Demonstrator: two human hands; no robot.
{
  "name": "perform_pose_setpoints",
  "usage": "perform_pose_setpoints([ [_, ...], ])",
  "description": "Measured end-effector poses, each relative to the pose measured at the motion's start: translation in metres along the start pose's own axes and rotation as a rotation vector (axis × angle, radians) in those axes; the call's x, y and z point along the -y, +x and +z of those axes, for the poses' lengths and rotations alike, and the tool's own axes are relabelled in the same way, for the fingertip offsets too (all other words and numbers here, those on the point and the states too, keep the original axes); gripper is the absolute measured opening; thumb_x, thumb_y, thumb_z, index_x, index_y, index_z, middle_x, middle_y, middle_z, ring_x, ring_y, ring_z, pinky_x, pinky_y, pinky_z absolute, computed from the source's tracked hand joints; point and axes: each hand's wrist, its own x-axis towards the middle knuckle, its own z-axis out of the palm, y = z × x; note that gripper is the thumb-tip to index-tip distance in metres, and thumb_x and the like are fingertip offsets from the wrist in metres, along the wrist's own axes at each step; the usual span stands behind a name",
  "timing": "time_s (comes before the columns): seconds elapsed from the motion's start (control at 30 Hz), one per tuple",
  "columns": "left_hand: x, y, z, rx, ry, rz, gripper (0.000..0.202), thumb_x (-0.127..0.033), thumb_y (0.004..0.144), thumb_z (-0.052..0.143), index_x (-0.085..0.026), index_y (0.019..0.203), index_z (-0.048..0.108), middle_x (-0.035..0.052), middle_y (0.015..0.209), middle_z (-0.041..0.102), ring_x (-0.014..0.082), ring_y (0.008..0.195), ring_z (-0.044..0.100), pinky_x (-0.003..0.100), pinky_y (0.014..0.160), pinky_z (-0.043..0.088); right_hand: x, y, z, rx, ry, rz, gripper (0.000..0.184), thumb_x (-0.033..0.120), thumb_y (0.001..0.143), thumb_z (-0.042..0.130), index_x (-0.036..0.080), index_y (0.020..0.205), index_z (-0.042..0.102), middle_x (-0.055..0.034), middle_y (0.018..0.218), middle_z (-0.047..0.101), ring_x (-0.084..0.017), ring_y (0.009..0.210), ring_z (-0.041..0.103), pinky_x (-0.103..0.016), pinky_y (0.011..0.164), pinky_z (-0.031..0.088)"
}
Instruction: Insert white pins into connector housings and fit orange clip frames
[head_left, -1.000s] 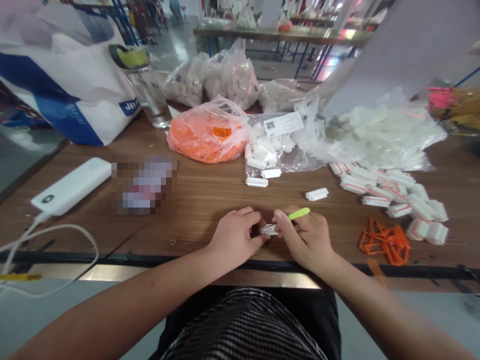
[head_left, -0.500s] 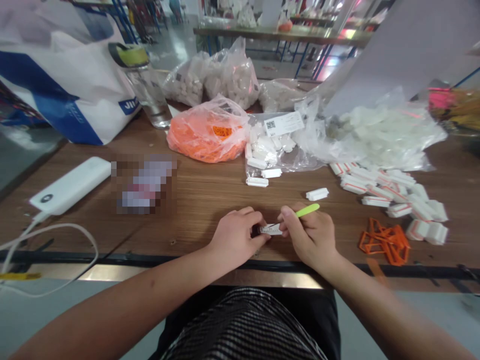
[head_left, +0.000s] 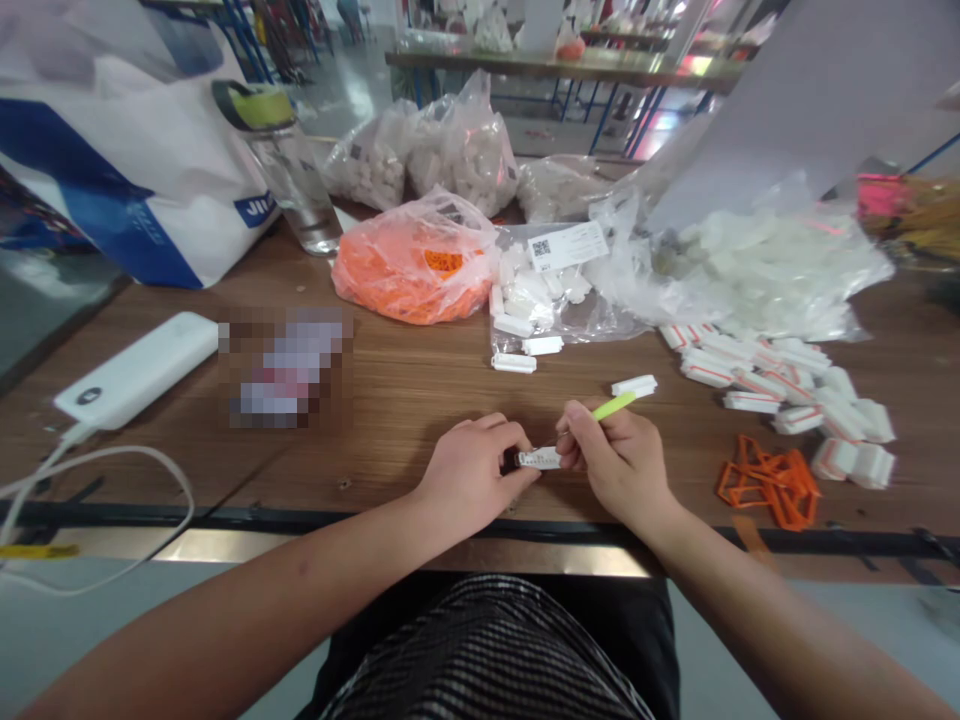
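My left hand (head_left: 480,460) pinches the left end of a small white plastic connector housing (head_left: 541,458) with a row of tiny holes, held low over the brown table. In my right hand (head_left: 619,455) is a slim tool with a yellow-green handle (head_left: 615,405), gripped like a pen. Its tip is too fine to make out, and my right fingers hide the housing's right end. Just beyond this hand lies a loose white piece (head_left: 634,386). Right of it are several orange frames (head_left: 772,485) and a pile of white pieces with orange strips (head_left: 780,375).
A bag of orange parts (head_left: 412,265) and an open bag of white pieces (head_left: 532,295) stand behind. To the left are a power bank (head_left: 139,370) with a cable, a water bottle (head_left: 289,170) and a large carrier bag (head_left: 127,170). A bag of translucent parts (head_left: 765,260) is at right.
My right hand has shifted slightly left, and the yellow-green handle has tilted a little with it. My left hand keeps its hold on the white housing.
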Motion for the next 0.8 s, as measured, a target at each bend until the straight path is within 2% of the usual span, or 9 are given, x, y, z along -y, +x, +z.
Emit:
perform_pose_setpoints([
  [0.2,0.0,0.0003,-0.0009,0.025,-0.005,-0.009,0.009,-0.02,0.077,0.073,-0.019,0.077,0.065,-0.0044,0.068,0.05,0.013,0.065,0.049,0.028,0.063,0.036,0.0008,0.0029,-0.002,0.041,-0.008,-0.007,0.034,0.04,0.092,0.055,0.017,0.069,0.064,-0.0001,0.054,0.065,-0.01,0.044,0.061,-0.019,0.043,0.051],
  [0.4,0.0022,0.0003,0.0002,0.017,0.0,-0.004,0.009,-0.019,0.076,0.074,-0.02,0.079,0.065,-0.0042,0.07,0.052,0.0129,0.065,0.05,0.028,0.064,0.037,0.0047,0.0036,-0.0028,-0.019,0.08,0.016,0.036,0.042,0.092,0.055,0.017,0.067,0.062,-0.0003,0.052,0.064,-0.011,0.042,0.061,-0.02,0.042,0.052],
  [0.6,0.0002,0.0011,-0.0012,0.027,0.001,-0.008,0.009,-0.02,0.078,0.073,-0.02,0.076,0.064,-0.0041,0.068,0.052,0.0134,0.066,0.051,0.029,0.065,0.038,0.0005,0.0024,-0.001,0.025,0.063,0.016,0.034,0.042,0.091,0.055,0.017,0.07,0.063,-0.0004,0.054,0.065,-0.011,0.044,0.062,-0.019,0.042,0.052],
  [0.8,0.0,0.0012,-0.0021,0.034,0.014,-0.018,0.007,-0.021,0.078,0.073,-0.021,0.079,0.066,-0.0041,0.069,0.052,0.0136,0.066,0.051,0.029,0.066,0.04,0.0012,0.0053,-0.0009,0.031,0.06,0.082,0.035,0.045,0.089,0.057,0.017,0.069,0.064,-0.0006,0.051,0.065,-0.011,0.041,0.061,-0.021,0.041,0.051],
])
